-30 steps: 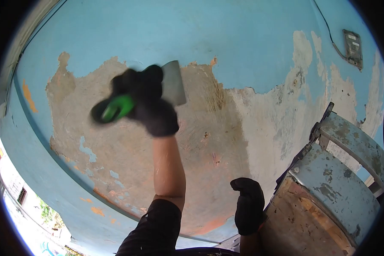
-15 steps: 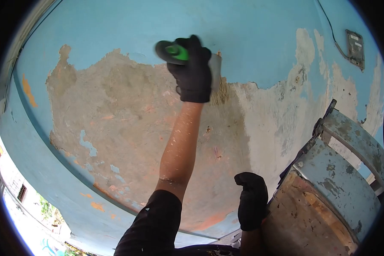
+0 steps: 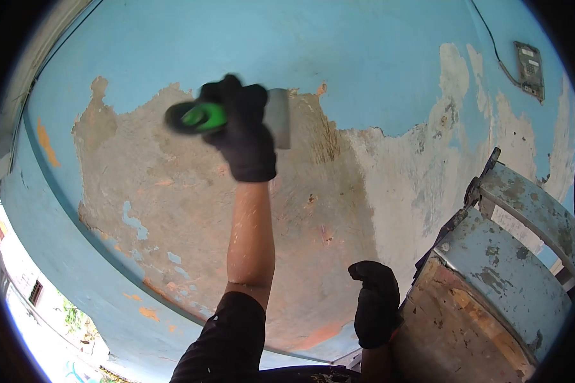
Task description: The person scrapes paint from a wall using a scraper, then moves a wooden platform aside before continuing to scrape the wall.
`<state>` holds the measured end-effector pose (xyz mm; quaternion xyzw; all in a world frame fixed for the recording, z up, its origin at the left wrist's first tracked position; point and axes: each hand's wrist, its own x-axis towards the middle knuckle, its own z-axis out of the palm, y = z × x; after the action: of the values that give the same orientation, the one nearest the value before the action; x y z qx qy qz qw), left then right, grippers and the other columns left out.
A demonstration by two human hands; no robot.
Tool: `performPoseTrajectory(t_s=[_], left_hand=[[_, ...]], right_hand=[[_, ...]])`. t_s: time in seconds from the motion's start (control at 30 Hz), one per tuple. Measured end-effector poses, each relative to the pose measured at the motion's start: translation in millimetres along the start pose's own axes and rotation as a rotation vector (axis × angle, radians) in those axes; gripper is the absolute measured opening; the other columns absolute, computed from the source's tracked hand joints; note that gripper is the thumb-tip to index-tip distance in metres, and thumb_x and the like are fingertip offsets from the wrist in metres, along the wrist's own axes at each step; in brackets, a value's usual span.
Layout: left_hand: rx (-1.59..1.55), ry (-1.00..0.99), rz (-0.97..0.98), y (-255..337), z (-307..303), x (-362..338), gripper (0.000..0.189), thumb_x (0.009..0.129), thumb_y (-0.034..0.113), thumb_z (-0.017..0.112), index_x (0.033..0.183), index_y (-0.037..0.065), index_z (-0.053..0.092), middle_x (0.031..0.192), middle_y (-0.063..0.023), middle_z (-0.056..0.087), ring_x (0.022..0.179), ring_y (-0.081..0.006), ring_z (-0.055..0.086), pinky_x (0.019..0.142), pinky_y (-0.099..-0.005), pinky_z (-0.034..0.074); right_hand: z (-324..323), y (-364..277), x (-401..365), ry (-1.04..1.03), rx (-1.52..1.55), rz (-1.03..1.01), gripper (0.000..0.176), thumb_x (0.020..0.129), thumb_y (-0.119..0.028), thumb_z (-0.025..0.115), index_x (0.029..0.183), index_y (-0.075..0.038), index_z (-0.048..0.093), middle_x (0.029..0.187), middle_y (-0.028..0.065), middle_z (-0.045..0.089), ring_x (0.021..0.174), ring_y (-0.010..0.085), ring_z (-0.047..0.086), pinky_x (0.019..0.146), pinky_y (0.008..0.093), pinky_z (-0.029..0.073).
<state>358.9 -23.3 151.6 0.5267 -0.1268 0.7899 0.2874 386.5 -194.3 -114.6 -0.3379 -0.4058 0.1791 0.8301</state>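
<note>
My left hand (image 3: 239,127), in a black glove, is closed round the green and black handle of a scraper (image 3: 277,119). The scraper's wide grey blade points right, over the upper edge of a bare patch (image 3: 191,153) on the blue wall (image 3: 377,57). The hand and handle are blurred by motion. Low on the right, my right hand (image 3: 375,306), also in a black glove, is held up beside a worn blue-grey object, its fingers bent together to the left with nothing visible in them.
A worn blue-grey metal object (image 3: 505,268), with a brown panel and a curved bar, stands at the lower right. A dusty device (image 3: 530,71) with a cable hangs on the wall at the upper right. A ledge (image 3: 108,249) curves along the lower left, with bright outdoors beyond.
My left hand has moved left and slightly down with the scraper. Wall with brown and orange edges now shows where the blade was. My right hand has hardly moved.
</note>
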Motion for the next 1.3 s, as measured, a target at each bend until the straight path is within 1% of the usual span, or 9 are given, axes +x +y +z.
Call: performPoseTrajectory(t_s=[0.2, 0.4, 0.5, 0.7, 0.77, 0.83, 0.9, 1.17, 1.3], left_hand=[[-0.075, 0.098, -0.101, -31, -4, 2, 0.015, 0.091, 0.011, 0.064, 0.085, 0.008, 0.051, 0.068, 0.0001, 0.047, 0.059, -0.0101, 0.051, 0.057, -0.0277, 0.046], [0.106, -0.103, 0.117, 14, -17, 6, 0.014, 0.093, 0.019, 0.061, 0.090, 0.006, 0.058, 0.073, -0.0030, 0.060, 0.059, -0.0161, 0.060, 0.059, -0.0326, 0.052], [0.056, 0.108, 0.022, 3, -9, 7, 0.016, 0.092, 0.019, 0.060, 0.087, 0.005, 0.056, 0.068, -0.0041, 0.059, 0.056, -0.0169, 0.059, 0.055, -0.0317, 0.049], [0.149, -0.243, -0.076, -14, -2, -1, 0.009, 0.089, 0.003, 0.062, 0.084, 0.004, 0.055, 0.076, -0.0007, 0.056, 0.068, -0.0085, 0.057, 0.063, -0.0255, 0.049], [0.289, -0.172, 0.110, 1, -17, 5, 0.008, 0.090, 0.005, 0.061, 0.087, 0.006, 0.054, 0.077, -0.0012, 0.057, 0.071, -0.0097, 0.058, 0.063, -0.0247, 0.049], [0.009, -0.120, -0.013, 12, -23, 8, 0.011, 0.090, 0.009, 0.063, 0.086, 0.005, 0.053, 0.079, -0.0017, 0.057, 0.074, -0.0099, 0.057, 0.067, -0.0260, 0.050], [0.026, 0.064, -0.096, -25, 0, 1, 0.021, 0.089, 0.016, 0.067, 0.082, 0.005, 0.051, 0.069, -0.0002, 0.054, 0.064, -0.0097, 0.053, 0.063, -0.0256, 0.047], [0.017, -0.087, 0.042, 20, -11, 11, 0.018, 0.093, 0.019, 0.062, 0.082, 0.007, 0.054, 0.066, -0.0019, 0.056, 0.058, -0.0096, 0.054, 0.053, -0.0257, 0.043], [0.121, -0.094, -0.335, -72, -1, 2, 0.017, 0.093, 0.021, 0.062, 0.085, 0.007, 0.057, 0.073, 0.0000, 0.060, 0.073, -0.0112, 0.057, 0.067, -0.0272, 0.045]], right_hand=[[-2, -11, 2, -0.046, -0.159, -0.004, 0.050, 0.061, 0.007, 0.042, 0.109, 0.004, 0.057, 0.109, 0.0143, 0.060, 0.104, 0.0238, 0.058, 0.095, 0.0342, 0.045], [-3, 2, -1, -0.018, -0.110, -0.012, 0.052, 0.060, 0.008, 0.041, 0.109, 0.005, 0.057, 0.109, 0.0144, 0.060, 0.103, 0.0238, 0.058, 0.094, 0.0338, 0.046], [0, 4, -1, 0.005, -0.013, -0.003, 0.053, 0.059, 0.009, 0.041, 0.109, 0.005, 0.056, 0.109, 0.0144, 0.060, 0.103, 0.0240, 0.059, 0.094, 0.0336, 0.046], [-1, 6, -3, 0.011, 0.006, -0.027, 0.051, 0.061, 0.009, 0.040, 0.109, 0.004, 0.057, 0.108, 0.0153, 0.060, 0.103, 0.0255, 0.059, 0.094, 0.0346, 0.046], [-2, 2, -5, 0.017, 0.007, 0.018, 0.051, 0.062, 0.009, 0.041, 0.110, 0.004, 0.057, 0.108, 0.0155, 0.060, 0.103, 0.0256, 0.059, 0.094, 0.0347, 0.046], [-3, 1, -2, 0.036, 0.000, 0.055, 0.051, 0.062, 0.008, 0.041, 0.110, 0.004, 0.057, 0.108, 0.0156, 0.060, 0.104, 0.0256, 0.059, 0.094, 0.0349, 0.046], [-5, -1, -3, -0.018, -0.073, -0.032, 0.053, 0.061, 0.009, 0.040, 0.111, 0.004, 0.057, 0.108, 0.0156, 0.060, 0.104, 0.0253, 0.059, 0.095, 0.0350, 0.046], [-2, 4, -5, 0.009, 0.054, -0.021, 0.056, 0.059, 0.010, 0.039, 0.112, 0.005, 0.056, 0.108, 0.0156, 0.060, 0.105, 0.0252, 0.059, 0.096, 0.0356, 0.047], [-4, -4, -2, -0.008, -0.023, 0.046, 0.060, 0.055, 0.013, 0.037, 0.112, 0.005, 0.056, 0.109, 0.0155, 0.059, 0.105, 0.0251, 0.059, 0.097, 0.0355, 0.046]])
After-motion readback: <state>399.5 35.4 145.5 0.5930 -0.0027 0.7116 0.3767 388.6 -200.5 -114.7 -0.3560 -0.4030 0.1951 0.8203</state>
